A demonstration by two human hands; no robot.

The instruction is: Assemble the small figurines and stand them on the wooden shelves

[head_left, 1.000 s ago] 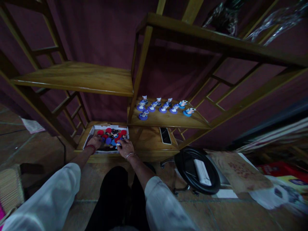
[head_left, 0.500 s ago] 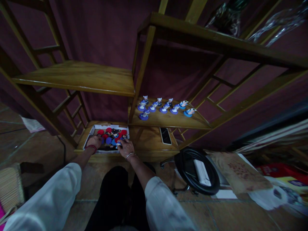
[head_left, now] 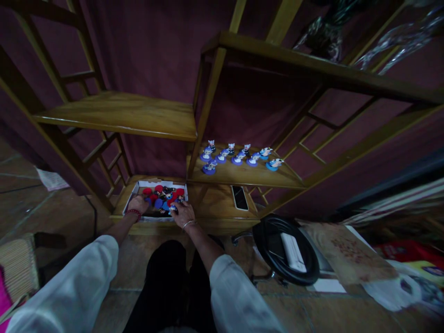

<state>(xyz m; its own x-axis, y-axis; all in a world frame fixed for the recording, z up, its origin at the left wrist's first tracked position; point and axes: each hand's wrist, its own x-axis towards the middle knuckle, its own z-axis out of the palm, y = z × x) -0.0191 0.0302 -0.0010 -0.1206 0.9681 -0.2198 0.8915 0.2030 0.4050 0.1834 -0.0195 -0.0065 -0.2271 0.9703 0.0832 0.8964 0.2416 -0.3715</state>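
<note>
A shallow white cardboard box [head_left: 131,195] sits on the low wooden shelf, filled with several small figurines [head_left: 169,196] on red, purple and blue round bases. At its left end, my left hand [head_left: 139,203] reaches in with curled fingers beside a purple base; what they hold is hidden. My right hand [head_left: 184,214], at the box's front right corner, pinches a small white-and-blue figurine [head_left: 173,211] between thumb and fingers. Up on the raised shelf [head_left: 243,176] stand several more figurines [head_left: 222,156], some on purple bases, two on blue ones, and dark-bodied ones behind.
A phone [head_left: 239,198] lies on the low shelf right of the box. Wooden uprights [head_left: 210,92] and a higher left shelf [head_left: 121,113] surround my reach. On the floor at right is a black wheeled stool [head_left: 312,266] carrying a white box [head_left: 293,252], near flat cardboard [head_left: 350,254].
The whole view has shifted slightly as my head moved. Both hands stay at the box, and the right still pinches the figurine. The figurines on the shelf look unchanged.
</note>
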